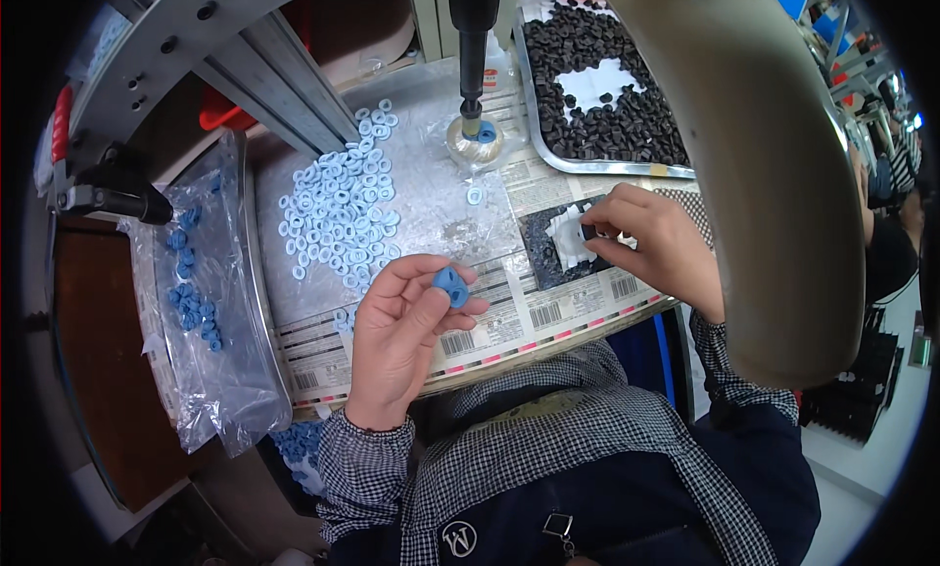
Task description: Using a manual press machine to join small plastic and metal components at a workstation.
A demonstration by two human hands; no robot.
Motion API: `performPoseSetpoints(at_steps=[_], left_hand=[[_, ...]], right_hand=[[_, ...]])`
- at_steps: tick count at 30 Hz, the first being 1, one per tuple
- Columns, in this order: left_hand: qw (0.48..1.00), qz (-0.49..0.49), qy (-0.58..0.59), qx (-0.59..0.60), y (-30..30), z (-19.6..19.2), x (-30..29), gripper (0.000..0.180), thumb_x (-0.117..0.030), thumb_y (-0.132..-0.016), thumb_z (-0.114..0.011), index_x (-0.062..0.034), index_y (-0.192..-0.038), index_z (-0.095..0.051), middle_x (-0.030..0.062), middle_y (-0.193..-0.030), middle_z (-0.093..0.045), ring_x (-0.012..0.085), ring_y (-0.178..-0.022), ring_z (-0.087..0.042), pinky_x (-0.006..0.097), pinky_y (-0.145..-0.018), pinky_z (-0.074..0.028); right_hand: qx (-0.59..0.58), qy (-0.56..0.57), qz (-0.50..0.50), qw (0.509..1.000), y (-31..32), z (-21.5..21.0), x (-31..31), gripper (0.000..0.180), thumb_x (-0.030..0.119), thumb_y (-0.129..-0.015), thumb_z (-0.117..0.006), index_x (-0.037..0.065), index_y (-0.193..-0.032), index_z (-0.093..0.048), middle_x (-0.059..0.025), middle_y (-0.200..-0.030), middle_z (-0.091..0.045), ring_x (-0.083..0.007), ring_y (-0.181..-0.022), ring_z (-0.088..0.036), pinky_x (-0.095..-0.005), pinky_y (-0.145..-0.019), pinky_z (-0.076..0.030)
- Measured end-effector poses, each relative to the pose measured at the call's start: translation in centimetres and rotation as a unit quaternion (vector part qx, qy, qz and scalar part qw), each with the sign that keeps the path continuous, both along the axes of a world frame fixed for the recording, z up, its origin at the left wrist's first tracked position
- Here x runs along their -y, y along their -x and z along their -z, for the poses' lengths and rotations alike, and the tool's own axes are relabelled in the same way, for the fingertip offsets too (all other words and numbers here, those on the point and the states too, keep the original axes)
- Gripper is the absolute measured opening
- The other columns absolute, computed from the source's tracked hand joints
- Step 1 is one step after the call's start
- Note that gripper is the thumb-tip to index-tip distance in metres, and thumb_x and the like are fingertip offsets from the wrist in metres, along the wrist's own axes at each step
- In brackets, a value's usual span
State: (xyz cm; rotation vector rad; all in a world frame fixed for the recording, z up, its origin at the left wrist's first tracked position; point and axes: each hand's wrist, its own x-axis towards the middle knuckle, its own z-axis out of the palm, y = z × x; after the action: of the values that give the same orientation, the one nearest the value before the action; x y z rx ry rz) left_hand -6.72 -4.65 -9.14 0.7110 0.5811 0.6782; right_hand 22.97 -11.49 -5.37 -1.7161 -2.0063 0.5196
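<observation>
My left hand (401,321) holds a round blue plastic part (451,287) with openings in it, between thumb and fingers. Off to the right, my right hand (648,235) pinches a small black piece (588,231), mostly hidden by the fingers. Below those fingertips lies a crumpled white cloth (568,241) on a dark speckled pad (541,253). Beyond both hands, another blue part (486,132) sits on a round pale fixture (474,151), directly under a black vertical tool (473,47). A single light blue ring (475,196) lies in front of the fixture.
Many light blue rings (338,209) are heaped on the metal sheet at left. A metal tray (612,166) of black pieces stands at the back right. Clear plastic (230,390) with blue parts lies far left. A large curved beige arm (774,174) blocks the right side.
</observation>
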Motion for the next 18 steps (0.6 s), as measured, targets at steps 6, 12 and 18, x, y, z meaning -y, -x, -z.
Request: performPoseSetpoints(at_steps=[6,12,18], left_hand=[[1.0,-0.011,0.002,-0.026,-0.3,-0.1,0.0,0.028,-0.002,-0.099,-0.057,0.0012,-0.127,-0.053,0.0187,-0.126,-0.061,0.0251,-0.104,-0.069,0.03,-0.087,-0.059],[1.0,-0.002,0.004,-0.027,-1.5,0.1,0.2,0.027,-0.001,-0.099,-0.057,0.0005,-0.125,-0.052,0.0193,-0.128,-0.061,0.0253,-0.106,-0.068,0.03,-0.092,-0.058],[1.0,0.007,0.015,-0.004,-2.9,0.9,0.6,0.025,0.001,-0.099,-0.056,0.0019,-0.124,-0.051,0.0197,-0.126,-0.061,0.0259,-0.108,-0.068,0.032,-0.092,-0.058]], right_hand=[[0.083,-0.011,-0.031,0.996,0.6,-0.2,-0.5,0.019,0.006,-0.08,-0.075,0.001,-0.097,-0.068,-0.0095,-0.089,-0.064,-0.0227,-0.074,-0.066,-0.0338,-0.066,-0.054],[-0.077,-0.006,0.027,0.997,1.5,-1.9,-0.7,0.021,0.006,-0.079,-0.075,0.001,-0.098,-0.068,-0.0088,-0.084,-0.061,-0.0231,-0.074,-0.064,-0.0338,-0.066,-0.053],[-0.216,-0.043,-0.023,0.975,4.7,-1.8,-1.4,0.029,0.001,-0.078,-0.079,0.004,-0.106,-0.072,-0.0037,-0.085,-0.065,-0.0126,-0.074,-0.06,-0.0254,-0.064,-0.051]])
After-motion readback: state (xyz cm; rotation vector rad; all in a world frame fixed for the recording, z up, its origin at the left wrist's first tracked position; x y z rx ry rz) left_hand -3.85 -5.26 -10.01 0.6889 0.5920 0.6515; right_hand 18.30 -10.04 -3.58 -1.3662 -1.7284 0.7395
